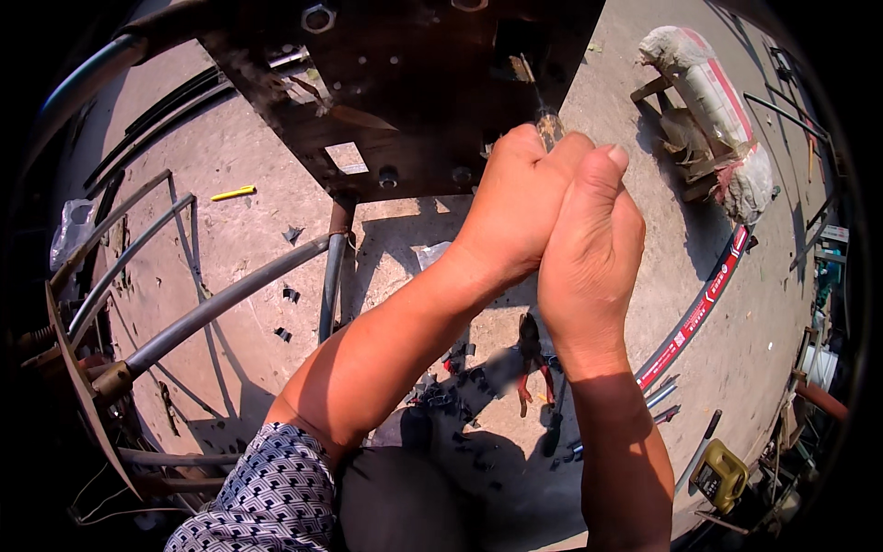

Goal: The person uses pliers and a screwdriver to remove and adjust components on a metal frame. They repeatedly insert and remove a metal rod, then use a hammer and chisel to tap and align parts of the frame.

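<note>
A screwdriver (548, 124) is gripped between both hands at the upper middle of the view, just below a dark rusty metal plate (414, 83); only the top of its handle and a thin shaft running up to the plate can be seen, and the tip is lost in shadow. The left hand (510, 202) is closed tightly round the handle, and the right hand (589, 248) is clasped against it, its thumb laid straight up along the left fingers. How much of the handle is touched by the right hand cannot be told, as the handle is hidden inside the fists. Both forearms are raised from the lower edge and brought together at the wrists; a patterned sleeve (271, 497) is seen at the left elbow. On the ground beneath the arms, red-handled pliers (532, 363) are partly hidden, with small dark clips scattered beside them. Grey tubes (230, 299) are bent across the left, and a yellow meter (719, 474) is lying at lower right.
</note>
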### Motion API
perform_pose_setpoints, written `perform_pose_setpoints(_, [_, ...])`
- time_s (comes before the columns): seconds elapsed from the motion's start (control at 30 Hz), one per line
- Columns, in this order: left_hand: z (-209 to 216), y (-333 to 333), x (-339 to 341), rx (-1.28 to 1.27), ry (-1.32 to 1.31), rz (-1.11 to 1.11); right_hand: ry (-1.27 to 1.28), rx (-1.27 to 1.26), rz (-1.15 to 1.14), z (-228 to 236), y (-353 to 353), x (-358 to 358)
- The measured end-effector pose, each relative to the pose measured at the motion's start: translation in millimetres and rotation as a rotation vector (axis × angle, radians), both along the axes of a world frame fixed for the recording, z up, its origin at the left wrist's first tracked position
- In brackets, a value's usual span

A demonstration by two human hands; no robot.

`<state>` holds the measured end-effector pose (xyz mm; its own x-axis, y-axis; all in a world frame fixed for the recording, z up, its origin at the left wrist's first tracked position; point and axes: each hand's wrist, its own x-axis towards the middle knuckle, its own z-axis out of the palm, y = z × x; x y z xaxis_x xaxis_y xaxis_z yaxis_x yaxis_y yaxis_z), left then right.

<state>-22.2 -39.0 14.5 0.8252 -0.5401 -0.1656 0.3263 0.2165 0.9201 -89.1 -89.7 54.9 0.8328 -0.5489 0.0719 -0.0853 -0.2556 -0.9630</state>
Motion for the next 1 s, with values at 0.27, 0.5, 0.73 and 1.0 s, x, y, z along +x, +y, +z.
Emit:
perform_pose_setpoints(0.27, [0,8,4,0.131,-0.308,-0.009,-0.004,0.008,0.011,-3,5,-1])
perform_pose_setpoints(0.5, [-3,9,3,0.113,-0.408,0.009,0.116,-0.038,0.015,11,7,0])
perform_pose_setpoints(0.73, [5,5,0,0.056,-0.155,-0.008,-0.066,-0.030,0.001,-10,2,-2])
perform_pose_setpoints(1.0, [-6,6,0,0.082,-0.158,0.044,-0.058,-0.047,0.019,-12,4,-2])
